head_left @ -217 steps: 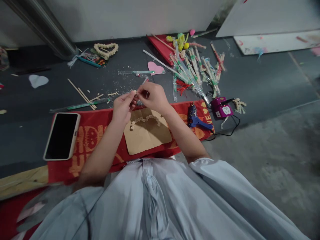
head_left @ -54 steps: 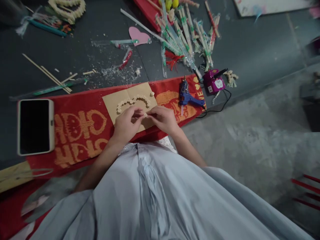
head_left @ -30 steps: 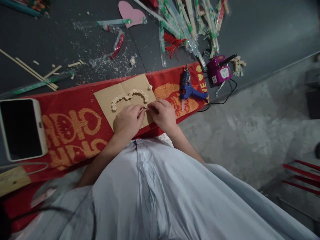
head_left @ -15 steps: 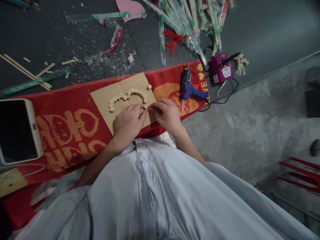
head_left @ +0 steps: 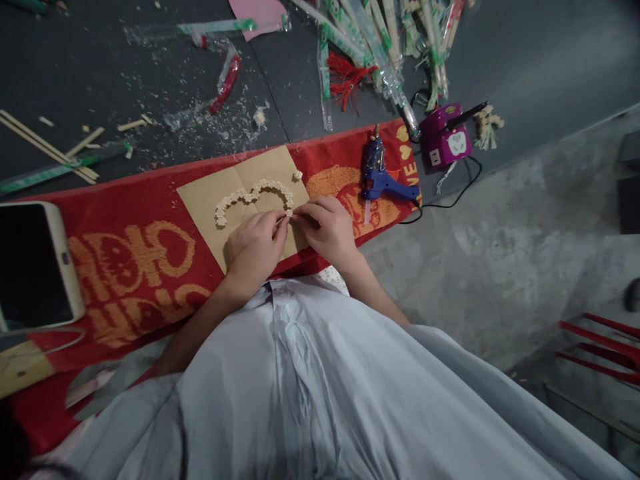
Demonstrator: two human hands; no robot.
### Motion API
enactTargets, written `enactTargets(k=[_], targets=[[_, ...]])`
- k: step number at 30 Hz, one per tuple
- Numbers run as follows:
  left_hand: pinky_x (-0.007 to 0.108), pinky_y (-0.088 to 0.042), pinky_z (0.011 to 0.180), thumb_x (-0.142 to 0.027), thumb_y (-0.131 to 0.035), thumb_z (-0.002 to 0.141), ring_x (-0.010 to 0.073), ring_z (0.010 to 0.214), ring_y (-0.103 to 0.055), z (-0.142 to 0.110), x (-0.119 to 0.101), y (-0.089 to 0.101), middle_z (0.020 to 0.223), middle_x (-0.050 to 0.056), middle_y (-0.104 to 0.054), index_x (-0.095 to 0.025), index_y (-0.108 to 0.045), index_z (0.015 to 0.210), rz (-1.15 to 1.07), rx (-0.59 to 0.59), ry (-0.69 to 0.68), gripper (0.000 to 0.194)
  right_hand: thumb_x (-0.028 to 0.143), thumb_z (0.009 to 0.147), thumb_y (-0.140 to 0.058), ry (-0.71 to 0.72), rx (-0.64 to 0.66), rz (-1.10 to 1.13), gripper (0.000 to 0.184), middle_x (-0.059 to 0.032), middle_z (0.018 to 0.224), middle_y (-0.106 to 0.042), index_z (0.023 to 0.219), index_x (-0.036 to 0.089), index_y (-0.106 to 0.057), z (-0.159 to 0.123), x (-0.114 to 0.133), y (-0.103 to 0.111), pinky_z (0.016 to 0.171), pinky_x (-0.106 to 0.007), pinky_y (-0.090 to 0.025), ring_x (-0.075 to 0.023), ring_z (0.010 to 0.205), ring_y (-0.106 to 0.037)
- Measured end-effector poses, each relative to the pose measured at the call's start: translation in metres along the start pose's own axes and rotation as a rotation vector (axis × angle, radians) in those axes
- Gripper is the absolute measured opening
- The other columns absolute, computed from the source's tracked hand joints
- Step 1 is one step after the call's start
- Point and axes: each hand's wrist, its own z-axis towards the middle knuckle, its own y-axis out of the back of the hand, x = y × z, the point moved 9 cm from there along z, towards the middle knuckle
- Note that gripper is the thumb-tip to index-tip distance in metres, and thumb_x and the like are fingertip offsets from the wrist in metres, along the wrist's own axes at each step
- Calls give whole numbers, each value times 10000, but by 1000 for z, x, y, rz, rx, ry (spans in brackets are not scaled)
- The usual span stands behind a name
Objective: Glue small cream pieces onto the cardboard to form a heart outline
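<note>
A brown paper sheet (head_left: 215,195) lies on a red towel (head_left: 125,260) with orange lettering. On the paper a curved row of small pale wooden pieces (head_left: 253,195) forms the top of a heart. My left hand (head_left: 256,248) and my right hand (head_left: 327,230) rest on the paper's near right corner, fingertips pinched together at the row's right end. What the fingers pinch is too small to make out. One loose pale piece (head_left: 298,175) sits near the paper's far right corner.
A blue glue gun (head_left: 380,177) lies on the towel's right end, beside a purple power socket (head_left: 444,139) with a black cord. Wrapped chopsticks (head_left: 370,47) pile up behind. A phone (head_left: 30,267) lies at the left. Wood crumbs and sticks (head_left: 50,143) litter the dark mat.
Both hands came down from above the mat to the paper and now stay pinched at the row's right end. The view has tilted down and drifted slightly.
</note>
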Motion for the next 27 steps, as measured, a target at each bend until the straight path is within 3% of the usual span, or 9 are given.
enactTargets(k=[9, 27], targets=[[298, -465, 767, -392, -449, 978, 197, 895, -673, 1, 1, -1, 925, 64, -738, -204, -687, 1036, -5, -10, -5, 309, 283, 932, -571, 14, -64, 16, 167, -55, 873, -691, 869, 208, -707, 0, -3, 0, 770, -339, -487, -190, 836, -603], [300, -465, 772, -383, -444, 978, 197, 889, -673, 1, 3, -4, 917, 56, -742, -217, -697, 1034, -12, -6, 3, 308, 335, 941, -551, -43, -74, 35, 204, -59, 881, -671, 878, 222, -708, 0, -10, 0, 788, -352, -505, -193, 853, -609]])
